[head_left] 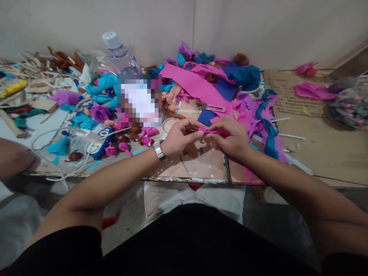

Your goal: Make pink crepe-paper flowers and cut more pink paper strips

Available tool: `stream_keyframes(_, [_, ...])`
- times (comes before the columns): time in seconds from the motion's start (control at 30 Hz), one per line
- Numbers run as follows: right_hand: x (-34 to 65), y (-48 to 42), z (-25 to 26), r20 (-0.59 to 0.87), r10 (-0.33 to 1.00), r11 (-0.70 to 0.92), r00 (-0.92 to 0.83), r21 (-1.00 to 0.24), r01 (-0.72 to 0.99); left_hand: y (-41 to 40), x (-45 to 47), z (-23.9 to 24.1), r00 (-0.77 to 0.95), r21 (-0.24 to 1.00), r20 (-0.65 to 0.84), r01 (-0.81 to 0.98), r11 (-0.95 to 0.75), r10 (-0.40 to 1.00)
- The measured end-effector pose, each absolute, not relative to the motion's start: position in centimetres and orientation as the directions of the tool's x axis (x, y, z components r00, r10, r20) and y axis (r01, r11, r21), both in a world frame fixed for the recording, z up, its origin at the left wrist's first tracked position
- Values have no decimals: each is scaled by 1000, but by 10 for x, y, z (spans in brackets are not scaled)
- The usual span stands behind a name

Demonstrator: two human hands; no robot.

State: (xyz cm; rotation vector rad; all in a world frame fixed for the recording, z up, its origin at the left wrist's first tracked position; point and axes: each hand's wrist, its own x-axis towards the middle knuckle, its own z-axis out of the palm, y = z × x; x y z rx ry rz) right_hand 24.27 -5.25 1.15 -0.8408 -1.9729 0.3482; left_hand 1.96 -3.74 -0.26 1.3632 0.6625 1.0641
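Note:
My left hand (179, 136), with a metal watch on its wrist, and my right hand (231, 138) meet over a low work board (189, 168). Both pinch a small strip of pink crepe paper (211, 131) that is rolled or twisted between the fingertips. Several finished pink paper buds (148, 134) lie just left of my left hand. A pair of scissors (211, 107) rests on a large pink sheet (198, 86) behind my hands.
Heaps of blue, purple and pink crepe paper (244, 76) crowd the back. A plastic water bottle (120, 53) stands by the wall. Wooden sticks (34, 69) pile up at far left, a white cable (57, 132) loops nearby, and cardboard (316, 138) lies at right.

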Motion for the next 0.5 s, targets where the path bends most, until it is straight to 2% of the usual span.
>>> stream_keyframes(0.5, [241, -56, 16, 645, 681, 726, -346, -533, 435, -35, 18, -9, 460, 970, 176, -233, -73, 870])
